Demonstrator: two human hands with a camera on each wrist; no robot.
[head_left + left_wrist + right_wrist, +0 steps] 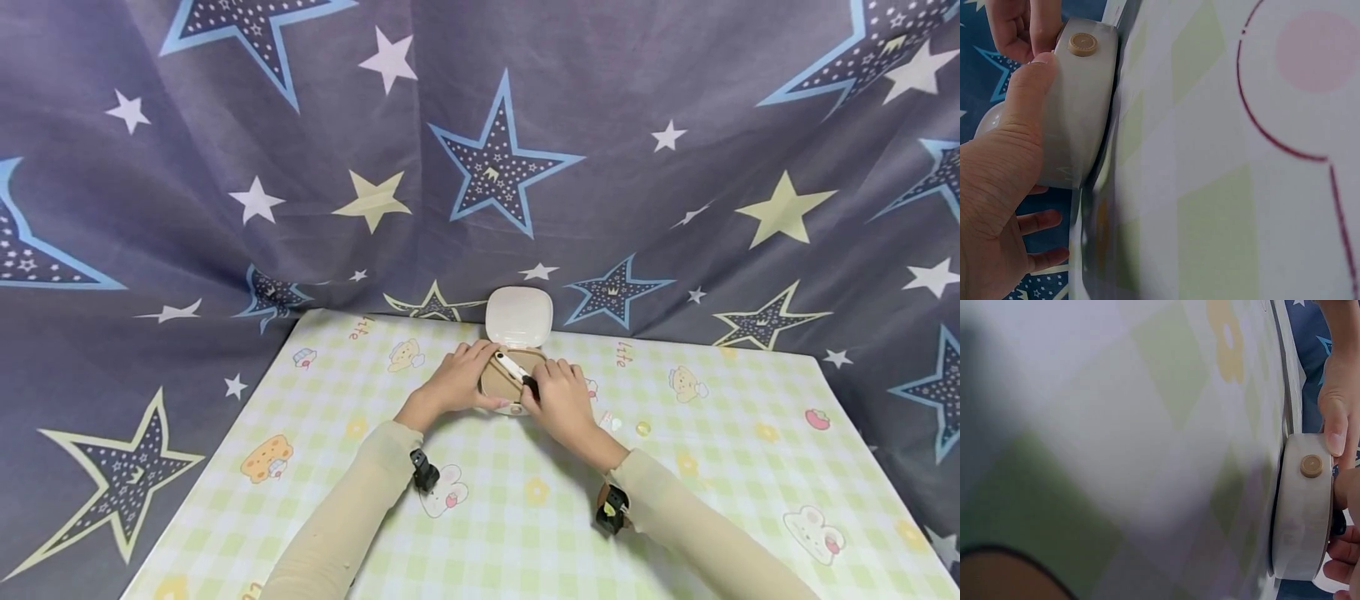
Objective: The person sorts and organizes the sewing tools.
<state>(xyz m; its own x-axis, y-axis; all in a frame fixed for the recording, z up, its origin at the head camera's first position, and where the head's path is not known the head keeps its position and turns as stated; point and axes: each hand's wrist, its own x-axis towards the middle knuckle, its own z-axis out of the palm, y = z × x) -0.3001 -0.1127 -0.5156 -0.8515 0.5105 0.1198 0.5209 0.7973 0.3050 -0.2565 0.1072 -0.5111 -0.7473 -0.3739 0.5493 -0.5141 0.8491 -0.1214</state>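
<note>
A small rounded white case point(495, 390) with a tan inside stands at the back middle of the table, its white lid point(519, 315) raised behind it. On its front wall is a round tan button point(1082, 44). My left hand point(455, 382) holds the case's left side, thumb at the front rim and fingers toward the back. Slanting across the inside is a slim white tool with a black end point(512, 365); its exact kind is unclear. My right hand point(561, 398) pinches the black end at the right rim, partly covering it.
The case stands on a table with a green checked cloth point(495, 508) printed with cartoon figures. Close behind the lid hangs a dark star-patterned curtain point(465, 267). A small yellow round spot point(642, 428) shows right of the right hand.
</note>
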